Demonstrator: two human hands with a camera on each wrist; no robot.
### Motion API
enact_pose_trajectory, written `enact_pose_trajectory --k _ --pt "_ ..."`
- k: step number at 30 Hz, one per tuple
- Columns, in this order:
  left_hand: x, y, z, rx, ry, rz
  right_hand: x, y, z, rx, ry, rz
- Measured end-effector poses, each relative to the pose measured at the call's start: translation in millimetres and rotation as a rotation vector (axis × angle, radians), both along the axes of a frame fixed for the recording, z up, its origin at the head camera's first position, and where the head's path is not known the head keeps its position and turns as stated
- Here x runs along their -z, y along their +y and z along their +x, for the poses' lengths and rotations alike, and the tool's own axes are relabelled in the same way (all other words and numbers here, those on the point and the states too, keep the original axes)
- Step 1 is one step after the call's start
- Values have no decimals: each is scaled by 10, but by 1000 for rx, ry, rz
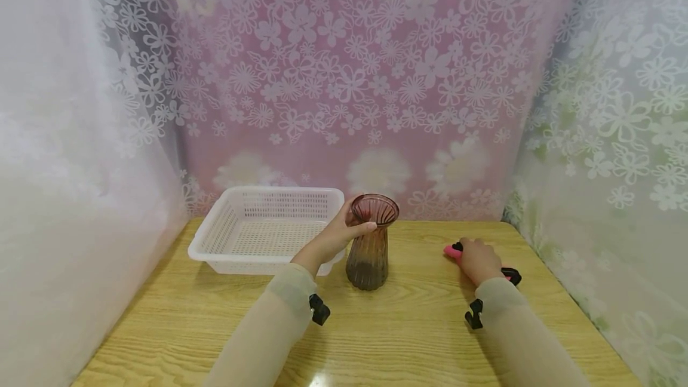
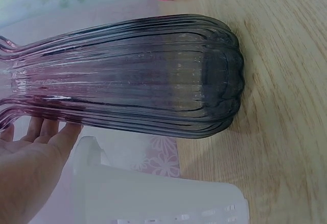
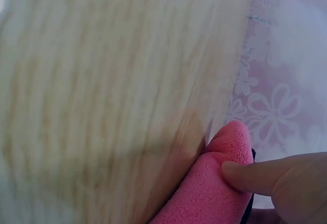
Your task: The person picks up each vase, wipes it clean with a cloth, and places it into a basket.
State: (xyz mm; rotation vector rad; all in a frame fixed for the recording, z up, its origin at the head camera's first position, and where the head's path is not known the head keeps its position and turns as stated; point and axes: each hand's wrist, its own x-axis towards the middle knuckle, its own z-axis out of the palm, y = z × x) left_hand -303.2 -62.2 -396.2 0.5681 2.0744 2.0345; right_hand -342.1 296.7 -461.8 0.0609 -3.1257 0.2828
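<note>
A ribbed glass vase [image 1: 368,255], pinkish at its flared rim and smoky grey at the foot, stands near the middle of the table. My left hand [image 1: 340,233] grips it around the neck, thumb across the front and fingers behind. In the left wrist view the see-through vase [image 2: 133,78] fills the middle, its scalloped base right at the wood. Off to the right, my right hand [image 1: 480,260] holds a soft pink fleecy item with black parts [image 1: 452,251] low over the table. The right wrist view shows the thumb pressing into the pink fabric [image 3: 217,183]; my hand hides much of the item.
Left of the vase, close to my left wrist, is a white plastic basket [image 1: 239,263] with slotted walls. Flower-patterned curtains [image 1: 344,76] hang behind and on both sides of the wooden table [image 1: 408,327]. Black clips [image 1: 318,309] sit on both sleeves.
</note>
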Motion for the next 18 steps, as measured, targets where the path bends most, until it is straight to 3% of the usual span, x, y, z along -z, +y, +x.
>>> enact_pose_trajectory --k 11,18 --pt "28 11 -22 -3 11 -3 24 -87 -15 44 -67 12" --pt "30 11 -5 13 21 27 79 -111 -17 2 -100 67"
